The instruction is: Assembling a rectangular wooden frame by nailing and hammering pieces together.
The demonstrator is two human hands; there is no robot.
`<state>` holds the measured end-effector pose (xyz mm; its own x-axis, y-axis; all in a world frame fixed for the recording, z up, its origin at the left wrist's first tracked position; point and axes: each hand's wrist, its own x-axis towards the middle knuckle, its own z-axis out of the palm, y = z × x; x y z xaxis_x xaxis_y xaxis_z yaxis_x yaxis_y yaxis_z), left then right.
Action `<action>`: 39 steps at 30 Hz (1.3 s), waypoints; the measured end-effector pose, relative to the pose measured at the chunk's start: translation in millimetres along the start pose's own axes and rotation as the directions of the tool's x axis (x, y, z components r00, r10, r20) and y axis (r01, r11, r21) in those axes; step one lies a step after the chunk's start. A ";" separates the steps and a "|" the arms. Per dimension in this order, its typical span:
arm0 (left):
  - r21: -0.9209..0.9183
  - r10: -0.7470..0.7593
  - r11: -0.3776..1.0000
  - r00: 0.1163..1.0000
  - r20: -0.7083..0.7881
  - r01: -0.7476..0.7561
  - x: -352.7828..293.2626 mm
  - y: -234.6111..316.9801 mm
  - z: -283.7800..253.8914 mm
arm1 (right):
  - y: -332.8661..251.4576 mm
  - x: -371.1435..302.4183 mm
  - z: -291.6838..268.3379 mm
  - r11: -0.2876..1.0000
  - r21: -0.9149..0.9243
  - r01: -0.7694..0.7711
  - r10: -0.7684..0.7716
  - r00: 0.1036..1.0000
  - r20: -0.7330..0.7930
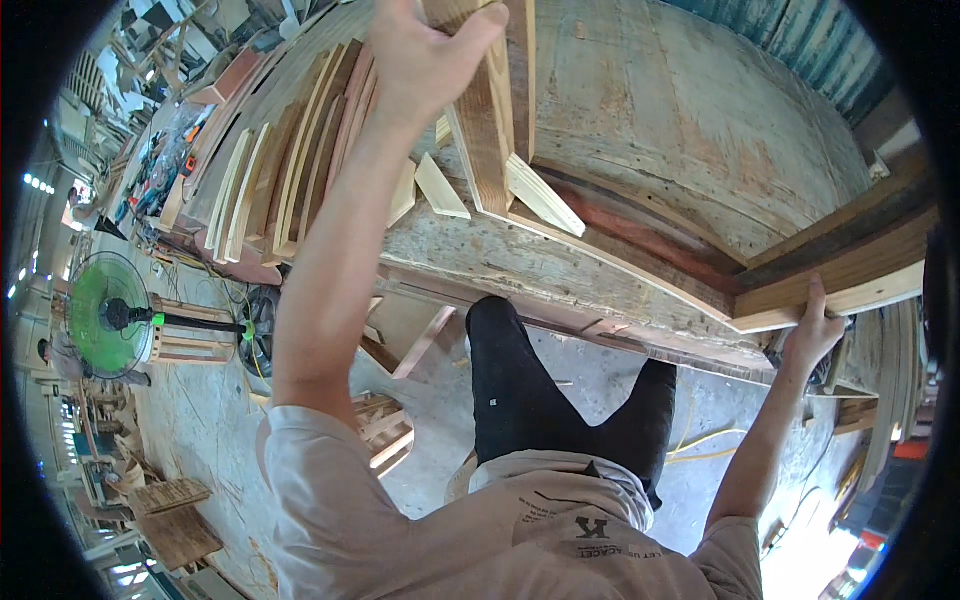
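A wooden frame (640,258) of joined boards rests along the front of the workbench (480,245). At the top of the view, my left hand (425,60) is closed around the frame's left board (480,125), thumb across its edge. On the right, my right hand (812,335) grips the underside of the frame's right board (850,290), one finger lying up its face. A pale angled wood block (545,197) leans at the left inside corner. Another pale cut block (440,188) lies on the bench just left of that corner.
Several loose wood strips (300,150) lie at the bench's left, with scattered tools (165,170) beyond them. A green fan (108,315) stands at far left. Below the bench are wooden pieces (390,435) and a yellow hose (705,448) on the floor. Corrugated metal (800,45) rises behind.
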<state>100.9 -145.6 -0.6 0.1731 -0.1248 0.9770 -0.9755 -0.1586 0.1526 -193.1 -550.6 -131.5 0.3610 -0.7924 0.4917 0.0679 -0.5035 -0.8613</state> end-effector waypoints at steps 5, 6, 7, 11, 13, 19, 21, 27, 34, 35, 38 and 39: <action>-0.254 -0.368 0.870 0.899 0.236 0.423 1.6 13.5 -29.7 | 1.1 2.5 2.2 0.999 0.051 -0.015 0.016 1.000 -0.021; -0.302 -0.387 0.835 0.881 0.273 0.460 -8.9 -0.7 -38.6 | 0.6 2.3 1.6 0.999 0.052 -0.016 0.018 0.999 -0.027; -0.137 -0.557 0.785 0.785 0.272 0.604 -23.4 -16.7 -58.5 | -1.2 0.5 5.2 0.999 0.033 -0.035 0.036 0.999 -0.038; 0.528 -0.762 0.623 0.601 0.241 0.577 -110.8 -60.5 -103.0 | 0.1 -3.5 11.1 0.999 0.019 0.051 -0.049 0.994 -0.100; 0.620 -0.798 0.584 0.509 0.322 0.524 -145.6 -56.2 -112.2 | 3.0 -2.5 17.3 0.995 0.034 0.096 -0.092 0.990 -0.106; 0.797 -0.769 0.600 0.327 0.550 0.069 -169.7 -27.7 -76.6 | 24.8 34.5 22.7 0.986 0.027 0.164 -0.162 0.985 -0.057; 0.750 -0.713 0.662 0.307 0.630 -0.001 -185.1 -40.3 -78.1 | 13.9 33.7 28.4 0.989 -0.019 0.148 -0.149 0.988 -0.042; 0.694 -0.668 0.706 0.193 0.719 -0.141 -195.2 -53.4 -88.0 | -9.2 22.6 44.3 0.995 -0.036 0.096 -0.098 0.994 -0.050; 0.655 -0.649 0.752 0.083 0.756 -0.077 -175.0 43.0 -91.8 | -0.3 30.0 34.0 0.992 0.090 0.086 -0.083 0.996 -0.043; 0.765 -0.763 0.643 -0.070 0.643 0.012 -169.9 69.6 -82.8 | -4.9 28.5 33.2 0.995 0.084 0.046 -0.044 0.999 -0.025; 0.400 -0.503 0.848 0.290 0.814 0.347 -177.9 123.0 -51.8 | 0.7 30.2 37.4 0.995 0.086 0.050 -0.050 0.999 -0.001; 0.327 -0.437 0.881 0.321 0.840 0.342 -176.1 134.4 -29.1 | -1.8 29.4 34.4 0.997 0.062 0.055 -0.056 0.998 0.004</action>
<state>-64.7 -116.5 -147.8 0.5959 -0.7938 0.1212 -0.7555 -0.5031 0.4197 -150.7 -561.1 -119.9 0.3600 -0.7619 0.5384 0.1456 -0.5242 -0.8391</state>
